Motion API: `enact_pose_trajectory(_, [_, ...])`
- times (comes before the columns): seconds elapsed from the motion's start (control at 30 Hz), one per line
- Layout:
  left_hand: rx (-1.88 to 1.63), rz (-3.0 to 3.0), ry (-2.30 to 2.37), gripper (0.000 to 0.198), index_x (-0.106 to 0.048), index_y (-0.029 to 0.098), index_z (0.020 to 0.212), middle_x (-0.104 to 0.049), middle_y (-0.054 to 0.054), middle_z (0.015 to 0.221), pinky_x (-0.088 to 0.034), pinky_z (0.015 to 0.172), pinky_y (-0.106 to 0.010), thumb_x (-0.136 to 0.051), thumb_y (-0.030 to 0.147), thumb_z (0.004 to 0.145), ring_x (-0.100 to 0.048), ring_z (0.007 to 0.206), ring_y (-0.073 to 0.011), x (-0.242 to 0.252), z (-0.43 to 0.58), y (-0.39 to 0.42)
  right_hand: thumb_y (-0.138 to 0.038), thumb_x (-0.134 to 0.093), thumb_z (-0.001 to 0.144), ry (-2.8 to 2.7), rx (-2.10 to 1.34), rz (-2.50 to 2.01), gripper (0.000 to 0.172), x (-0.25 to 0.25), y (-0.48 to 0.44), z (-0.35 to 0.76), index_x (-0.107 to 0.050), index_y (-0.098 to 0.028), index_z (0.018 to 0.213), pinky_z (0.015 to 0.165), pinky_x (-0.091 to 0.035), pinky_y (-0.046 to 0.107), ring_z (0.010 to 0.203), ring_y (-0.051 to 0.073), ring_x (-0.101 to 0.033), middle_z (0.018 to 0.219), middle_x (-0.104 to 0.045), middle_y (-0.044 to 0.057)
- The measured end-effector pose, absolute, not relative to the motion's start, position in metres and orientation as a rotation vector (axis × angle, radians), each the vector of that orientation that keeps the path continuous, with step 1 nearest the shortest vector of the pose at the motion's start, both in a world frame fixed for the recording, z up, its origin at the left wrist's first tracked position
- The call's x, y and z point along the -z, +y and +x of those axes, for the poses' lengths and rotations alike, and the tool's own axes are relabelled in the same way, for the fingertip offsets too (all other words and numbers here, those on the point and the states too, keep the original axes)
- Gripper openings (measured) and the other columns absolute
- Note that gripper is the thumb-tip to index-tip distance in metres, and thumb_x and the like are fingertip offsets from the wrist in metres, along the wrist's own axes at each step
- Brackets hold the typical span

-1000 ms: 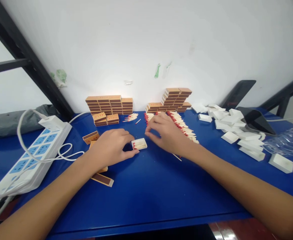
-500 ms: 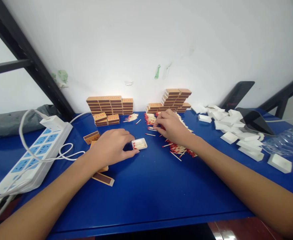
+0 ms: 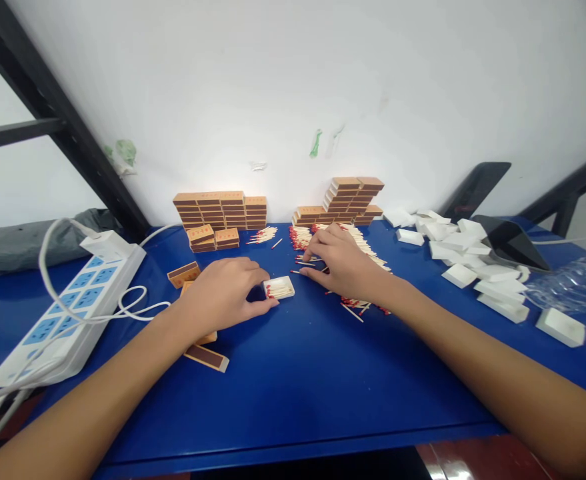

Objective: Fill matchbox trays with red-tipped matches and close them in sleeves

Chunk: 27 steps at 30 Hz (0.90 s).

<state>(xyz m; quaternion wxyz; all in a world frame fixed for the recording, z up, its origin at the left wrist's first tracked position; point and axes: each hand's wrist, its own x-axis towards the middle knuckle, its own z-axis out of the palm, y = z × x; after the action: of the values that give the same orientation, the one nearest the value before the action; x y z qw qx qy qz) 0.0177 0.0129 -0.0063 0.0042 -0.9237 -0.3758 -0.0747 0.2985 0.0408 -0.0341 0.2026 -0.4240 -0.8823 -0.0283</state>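
A small white matchbox tray (image 3: pixel 287 283) lies on the blue table with several red-tipped matches (image 3: pixel 279 291) inside. At its left end is my left hand (image 3: pixel 227 290), the index finger at the back edge and the thumb at the front, closed on the tray. My right hand (image 3: pixel 340 263) is low over a heap of loose matches (image 3: pixel 373 248). Its thumb and index finger are a little apart, around a few stray matches (image 3: pixel 309 263) at the heap's left side. The palm hides part of the heap.
Matchboxes are stacked by the wall at left (image 3: pixel 213 212) and right (image 3: pixel 345 200). Matchbox covers (image 3: pixel 207 358) lie beside my left forearm. Empty white trays (image 3: pixel 457 243) pile up at right, near a plastic bottle (image 3: pixel 567 283). A power strip (image 3: pixel 73 313) with cables is at far left.
My right hand has shifted slightly toward me and left, and its thumb has moved away from the fingers. My left hand and the tray have stayed in place.
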Motion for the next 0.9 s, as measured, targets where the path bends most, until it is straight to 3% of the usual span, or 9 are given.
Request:
enact_pose_trajectory(0.2, [0.240, -2.894, -1.174, 0.029, -0.078, 0.020, 0.108, -0.078, -0.006, 0.098, -0.053, 0.078, -0.035, -0.072, 0.047, 0.098, -0.073, 0.094, -0.0247, 0.007, 0.018, 0.013, -0.025, -0.070, 0.099, -2.484, 0.067, -1.189, 0.006, 0.038, 0.037, 0.292, -0.072, -0.022, 0.095, 0.093, -0.045, 0.047, 0.106, 0.031, -0.053, 0.103, -0.069, 0.011])
enact_pose_trajectory(0.9, [0.205, -2.896, -1.166, 0.030, -0.077, 0.018, 0.102, -0.077, -0.006, 0.096, -0.051, 0.080, -0.037, -0.072, 0.048, 0.099, -0.073, 0.095, -0.0267, 0.008, 0.019, 0.013, -0.023, -0.052, 0.110, -2.508, 0.017, -0.939, 0.022, 0.035, 0.005, 0.254, -0.070, -0.020, 0.100, 0.098, -0.046, 0.047, 0.106, 0.028, -0.054, 0.106, -0.069, 0.012])
